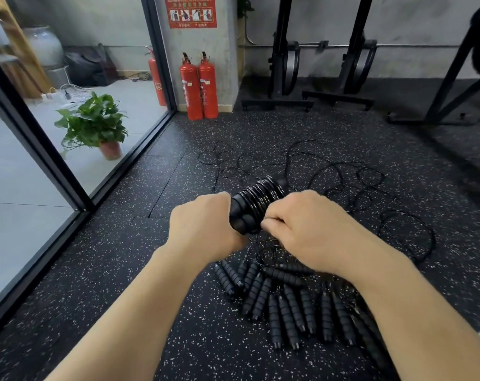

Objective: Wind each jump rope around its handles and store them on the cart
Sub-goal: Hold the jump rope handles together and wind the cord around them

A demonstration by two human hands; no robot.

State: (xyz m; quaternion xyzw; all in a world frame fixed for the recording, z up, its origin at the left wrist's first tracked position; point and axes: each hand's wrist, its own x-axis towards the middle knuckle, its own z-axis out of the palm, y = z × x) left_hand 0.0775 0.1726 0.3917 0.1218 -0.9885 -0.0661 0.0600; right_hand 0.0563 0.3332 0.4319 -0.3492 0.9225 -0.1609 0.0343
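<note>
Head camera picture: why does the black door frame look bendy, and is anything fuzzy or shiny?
In the head view the wide lens bows the black door frame near the edge and stretches the forearms; in the same view the floor handles go soft toward the lower right corner, and light glints off the wound jump rope.

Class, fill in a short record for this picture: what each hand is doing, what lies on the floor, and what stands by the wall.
Left hand: grips the wound jump rope
Right hand: fingers curled on the same rope
Floor: loose handles piled near, tangled cords beyond
By the wall: fire extinguishers
</note>
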